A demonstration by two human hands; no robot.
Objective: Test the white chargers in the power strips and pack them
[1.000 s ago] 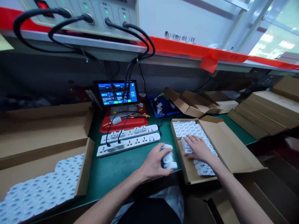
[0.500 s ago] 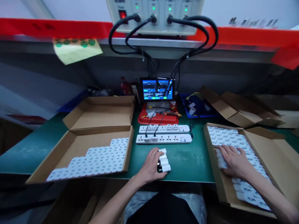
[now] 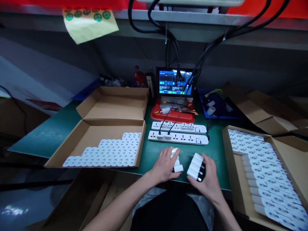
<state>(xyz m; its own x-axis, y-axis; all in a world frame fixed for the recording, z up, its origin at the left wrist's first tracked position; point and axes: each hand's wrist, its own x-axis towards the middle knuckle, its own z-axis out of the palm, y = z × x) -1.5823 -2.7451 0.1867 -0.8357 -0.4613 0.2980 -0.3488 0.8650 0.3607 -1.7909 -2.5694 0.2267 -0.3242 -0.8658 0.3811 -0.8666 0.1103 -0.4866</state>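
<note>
My left hand [image 3: 165,166] is closed around a short row of white plug adapters [image 3: 178,168] low over the green bench, its fingers partly covering them. To its right, my right hand [image 3: 209,178] grips several white power adapters [image 3: 195,166] side by side, tilted, their black faces and metal prongs turned toward the palm. In front of both hands lie two white power strips [image 3: 154,136], the nearer one with two black cables plugged in. The open carton on the right [image 3: 237,189] holds rows of the same adapters [image 3: 267,173], and the left carton [image 3: 56,157] holds several stepped rows [image 3: 115,152].
A lit screen [image 3: 175,81] stands behind a red tray [image 3: 154,112] with cables and a small white adapter. To its right is a blue tray [image 3: 223,115] with odds and ends. Thick black cables [image 3: 173,40] hang from the shelf [image 3: 192,19] above.
My right hand has come out of the right carton with a row of adapters and is now beside my left hand. My left hand keeps its adapters. The camera view has tipped downward.
</note>
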